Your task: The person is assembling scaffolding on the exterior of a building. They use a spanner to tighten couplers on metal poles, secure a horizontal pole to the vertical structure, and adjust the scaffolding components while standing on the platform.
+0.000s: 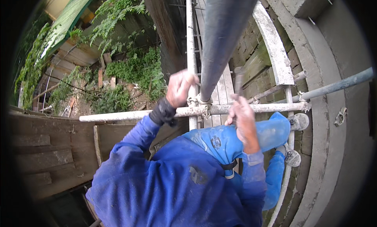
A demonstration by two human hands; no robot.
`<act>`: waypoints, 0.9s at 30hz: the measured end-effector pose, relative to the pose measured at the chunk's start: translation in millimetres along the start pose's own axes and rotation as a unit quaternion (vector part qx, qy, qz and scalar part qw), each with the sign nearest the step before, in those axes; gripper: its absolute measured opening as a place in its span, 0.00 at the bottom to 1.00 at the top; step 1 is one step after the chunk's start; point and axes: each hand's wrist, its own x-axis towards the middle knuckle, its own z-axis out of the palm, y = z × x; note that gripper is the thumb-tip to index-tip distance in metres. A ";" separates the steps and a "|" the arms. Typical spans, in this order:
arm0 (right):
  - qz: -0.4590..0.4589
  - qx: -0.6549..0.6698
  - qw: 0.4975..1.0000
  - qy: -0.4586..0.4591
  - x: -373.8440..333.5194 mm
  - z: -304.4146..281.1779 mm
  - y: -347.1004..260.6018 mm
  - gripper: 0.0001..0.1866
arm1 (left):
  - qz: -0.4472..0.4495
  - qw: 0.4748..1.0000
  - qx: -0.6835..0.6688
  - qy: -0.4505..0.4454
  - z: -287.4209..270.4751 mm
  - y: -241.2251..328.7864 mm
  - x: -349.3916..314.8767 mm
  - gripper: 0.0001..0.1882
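The person's right hand [242, 121] is closing round a dark tool [238, 78], which is pointing up and away to the right of the thick grey pole [222, 34] and is blurring too much for its exact kind to be told; the left hand [180, 87] is curling its fingers at the near side of the pale pole [191, 42], though blur is hiding whether it is gripping the pole, holding something small or only hovering; the metal clamps [205, 109] are sitting between the two hands, at the foot of the grey pole, where the whitish crosswise pole [133, 116] is meeting the pale one; good handling here is probably depending on the right hand guiding the tool squarely while the left fingers are staying out of its path; the grey pole is standing between the hands, so the tool is likely needing room to turn without knocking it; the shoes [299, 121] are lying off to the right, near the wall side, so steady balance is probably mattering as much as force.
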 end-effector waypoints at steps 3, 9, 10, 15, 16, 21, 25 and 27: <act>-0.013 -0.170 0.984 0.051 26.6 8.0 3.3 0.20 | 0.171 0.984 -0.034 0.038 -0.7 34.0 56.8 0.25; -0.262 -0.283 0.922 0.026 10.3 65.5 -26.2 0.28 | 0.219 0.954 -0.205 -0.008 3.5 89.3 102.6 0.44; -0.245 -0.357 0.900 0.048 14.4 50.1 1.8 0.29 | 0.239 0.945 -0.225 -0.004 6.8 82.4 108.7 0.47; 0.036 -0.502 0.864 0.012 49.5 -14.6 104.0 0.32 | 0.260 0.922 -0.283 0.040 27.3 76.0 107.6 0.46; -0.089 -0.472 0.875 0.055 47.2 -3.4 97.8 0.32 | 0.271 0.911 -0.308 0.033 27.6 74.6 112.3 0.46; -0.297 -0.265 0.907 0.136 23.0 71.5 42.7 0.27 | 0.319 0.866 -0.384 -0.037 3.7 84.1 114.6 0.50; 0.100 -0.276 0.947 0.132 36.6 34.1 112.6 0.26 | 0.319 0.870 -0.354 -0.124 10.2 80.9 118.9 0.48; 0.013 -0.302 0.943 0.139 29.2 61.8 97.7 0.26 | 0.322 0.877 -0.334 -0.127 -2.3 90.9 113.5 0.47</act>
